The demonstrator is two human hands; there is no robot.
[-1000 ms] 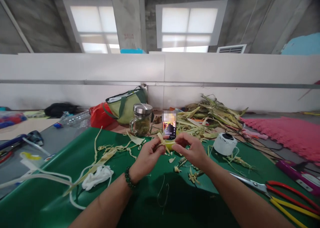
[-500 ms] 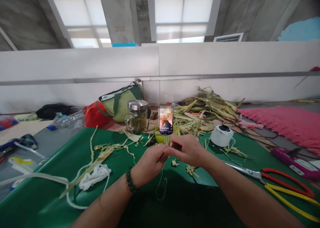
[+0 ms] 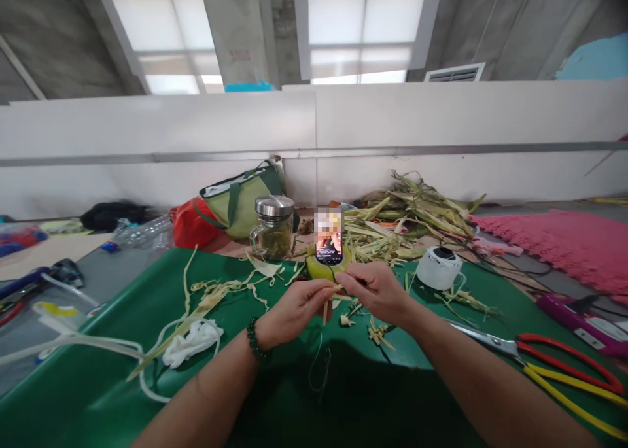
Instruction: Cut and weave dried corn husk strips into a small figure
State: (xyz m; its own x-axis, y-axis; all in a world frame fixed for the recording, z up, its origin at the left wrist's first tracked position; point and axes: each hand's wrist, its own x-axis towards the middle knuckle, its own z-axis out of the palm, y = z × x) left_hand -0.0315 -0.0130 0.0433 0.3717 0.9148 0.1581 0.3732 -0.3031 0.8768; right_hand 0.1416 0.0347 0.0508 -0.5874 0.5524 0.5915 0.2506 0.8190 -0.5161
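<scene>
My left hand point(image 3: 293, 309) and my right hand point(image 3: 373, 292) meet over the green mat point(image 3: 122, 396), fingers pinched. Between them they hold a thin pale leaf strip point(image 3: 328, 304) that hangs down a little from the left fingers. A dark bead bracelet point(image 3: 254, 341) circles my left wrist. Small cut leaf scraps point(image 3: 377, 333) lie on the mat just under the hands. A phone point(image 3: 328, 241) stands upright on a yellow-green stand right behind the hands.
A lidded glass jar point(image 3: 273, 228), green bag point(image 3: 243, 203) and dried leaf pile point(image 3: 412, 222) sit at the back. A white thread roll point(image 3: 440, 267) is on the right, red and yellow scissors point(image 3: 549, 364) near the right edge, white cloth point(image 3: 191, 341) and long strips on the left.
The hands moved closer together and slightly lower, then spread a bit; the strip now hangs down from my left fingers. The camera shifted slightly.
</scene>
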